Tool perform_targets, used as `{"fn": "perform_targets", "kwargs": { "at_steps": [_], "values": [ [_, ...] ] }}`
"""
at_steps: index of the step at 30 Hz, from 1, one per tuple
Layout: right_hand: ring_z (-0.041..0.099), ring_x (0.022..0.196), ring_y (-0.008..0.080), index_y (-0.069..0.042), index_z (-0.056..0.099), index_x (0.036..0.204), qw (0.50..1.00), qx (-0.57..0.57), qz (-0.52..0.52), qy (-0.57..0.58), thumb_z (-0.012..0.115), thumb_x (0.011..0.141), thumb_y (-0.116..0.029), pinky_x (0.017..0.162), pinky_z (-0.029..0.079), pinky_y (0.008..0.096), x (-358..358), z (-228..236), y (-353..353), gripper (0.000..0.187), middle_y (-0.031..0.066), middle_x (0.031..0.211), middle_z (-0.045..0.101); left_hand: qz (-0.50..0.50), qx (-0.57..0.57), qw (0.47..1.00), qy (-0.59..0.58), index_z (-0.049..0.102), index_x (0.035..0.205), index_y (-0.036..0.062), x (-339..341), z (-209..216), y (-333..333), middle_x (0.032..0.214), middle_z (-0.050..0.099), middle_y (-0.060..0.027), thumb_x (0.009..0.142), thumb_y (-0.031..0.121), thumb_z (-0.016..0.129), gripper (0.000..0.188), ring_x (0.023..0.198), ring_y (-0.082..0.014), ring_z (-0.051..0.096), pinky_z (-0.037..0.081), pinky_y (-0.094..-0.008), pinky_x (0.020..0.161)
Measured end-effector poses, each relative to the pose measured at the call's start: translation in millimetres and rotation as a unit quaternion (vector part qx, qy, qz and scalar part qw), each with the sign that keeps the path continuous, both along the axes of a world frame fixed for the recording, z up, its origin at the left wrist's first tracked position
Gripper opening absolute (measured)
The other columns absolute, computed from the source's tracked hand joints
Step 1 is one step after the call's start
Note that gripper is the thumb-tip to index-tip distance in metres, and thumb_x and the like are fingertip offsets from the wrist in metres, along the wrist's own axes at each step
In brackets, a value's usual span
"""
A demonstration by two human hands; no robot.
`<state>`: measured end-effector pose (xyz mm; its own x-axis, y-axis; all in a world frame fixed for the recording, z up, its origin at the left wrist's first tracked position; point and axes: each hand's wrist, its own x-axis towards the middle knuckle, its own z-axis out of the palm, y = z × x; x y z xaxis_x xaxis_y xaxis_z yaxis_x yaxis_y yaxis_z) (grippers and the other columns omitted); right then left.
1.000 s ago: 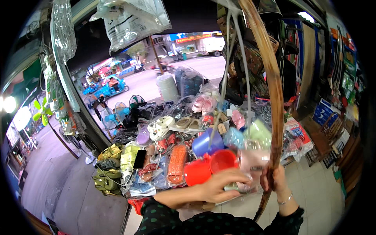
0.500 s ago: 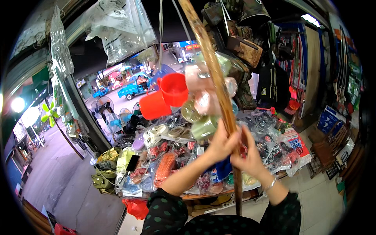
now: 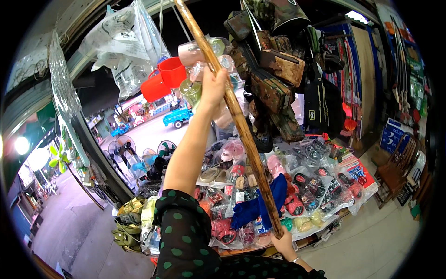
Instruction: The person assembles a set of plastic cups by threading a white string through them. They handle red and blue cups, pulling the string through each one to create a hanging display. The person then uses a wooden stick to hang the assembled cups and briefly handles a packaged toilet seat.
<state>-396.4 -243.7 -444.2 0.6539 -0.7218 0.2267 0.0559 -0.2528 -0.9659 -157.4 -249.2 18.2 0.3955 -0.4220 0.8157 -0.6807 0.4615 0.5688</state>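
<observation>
A long brown wooden pole (image 3: 249,146) slants across the middle, its top leaning left past the upper edge. My left hand (image 3: 214,88) is wrapped round its upper part, arm stretched upward. Low down, my right hand (image 3: 284,244) grips the pole's bottom end. Around and behind the left hand hangs a bunch of plastic mugs, among them red mugs (image 3: 172,73), a pink mug (image 3: 190,53) and a greenish clear one (image 3: 190,90). The pole's top end is out of view, and I cannot tell whether the bunch hangs from it.
Bagged shoes (image 3: 320,186) cover the table before me, with a blue cloth (image 3: 246,213) behind the pole. Camouflage bags (image 3: 278,65) hang close on the right, clear plastic bags (image 3: 134,46) at upper left. A wooden chair (image 3: 395,172) stands right; a blue three-wheeled truck (image 3: 177,117) is outside.
My hands were close together mid-pole; now the left is far up it and the right at its bottom end. The pole's upper part and the mugs have shifted up and left in view.
</observation>
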Motion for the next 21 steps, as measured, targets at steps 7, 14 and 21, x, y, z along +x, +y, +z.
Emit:
{"fn": "perform_targets", "kwargs": {
  "at_steps": [7,14,21],
  "values": [
    [0.054,0.054,0.0174,-0.001,0.052,0.078,0.999,-0.013,0.034,-0.026,0.063,0.067,-0.013,0.054,0.043,0.0305,29.9,27.8,-0.8,0.02,0.0102,0.061,0.056,0.042,0.03,0.996,-0.07,0.042,0.092,0.0041,49.4,21.4,2.8,0.069,0.048,-0.0028,0.085,0.012,0.047,0.012,0.058,-0.0113,0.05,0.045,-0.0252,0.051],
    [0.048,0.053,0.0154,-0.002,0.051,0.079,0.999,-0.008,0.044,-0.025,0.064,0.066,-0.012,0.052,0.041,0.0305,45.3,37.7,-0.6,0.021,0.0084,0.059,0.052,0.035,-0.006,0.998,-0.045,0.041,0.091,0.0046,65.8,30.1,-3.7,0.07,0.048,-0.0035,0.085,0.015,0.048,0.014,0.057,-0.0115,0.05,0.045,-0.0252,0.05],
    [0.058,0.056,0.0244,-0.002,0.051,0.078,0.998,-0.028,0.05,-0.018,0.062,0.067,-0.015,0.054,0.045,0.033,55.4,50.4,-8.7,0.02,0.013,0.062,0.057,0.028,-0.007,0.998,-0.054,0.04,0.091,0.0046,77.8,46.6,-10.4,0.069,0.049,-0.0038,0.086,0.015,0.048,0.015,0.054,-0.0125,0.051,0.044,-0.0253,0.046]
  ]
}}
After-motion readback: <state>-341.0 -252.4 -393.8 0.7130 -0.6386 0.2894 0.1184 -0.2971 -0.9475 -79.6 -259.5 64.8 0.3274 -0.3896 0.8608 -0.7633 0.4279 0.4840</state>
